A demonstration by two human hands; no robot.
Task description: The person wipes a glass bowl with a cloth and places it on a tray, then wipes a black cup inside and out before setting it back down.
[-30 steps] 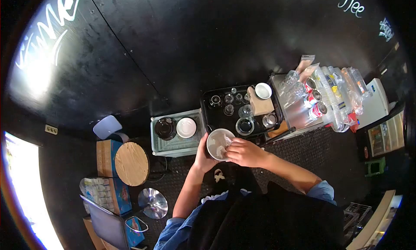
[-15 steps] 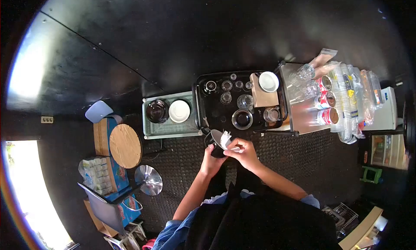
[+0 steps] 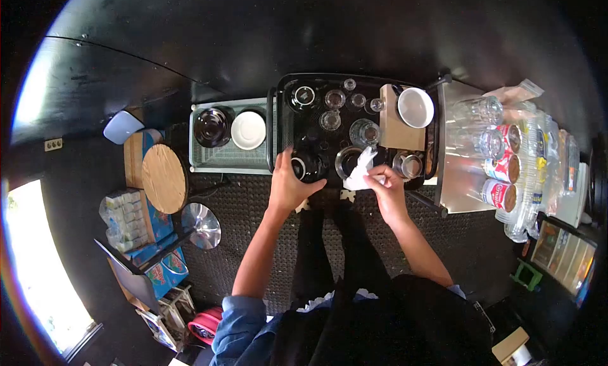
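Observation:
My left hand (image 3: 291,183) is at the near left corner of the black tray (image 3: 288,82), thumb and fingers spread around a black cup (image 3: 308,169). The cup sits bottom up, its pale base ring showing. A crumpled white tissue (image 3: 360,176) is pinched in my right hand (image 3: 389,190), over the tray's front edge. Right behind the tissue is a round glass dish (image 3: 348,158). Beyond stand a larger clear glass (image 3: 365,132) and several small glasses (image 3: 335,99). Another upturned black cup (image 3: 304,96) is at the back left.
Left of the tray, a pale green rack (image 3: 231,155) holds a dark dish (image 3: 212,126) and a white dish (image 3: 248,130). A white bowl (image 3: 416,108) rests on brown cardboard (image 3: 399,136). Cans (image 3: 503,167) and plastic cups crowd the metal table at right; a wooden stool (image 3: 164,178) stands left.
The black cup has gone from my left hand's hold down onto the tray, and those fingers have spread. My right hand has moved right with the tissue. The view has shifted.

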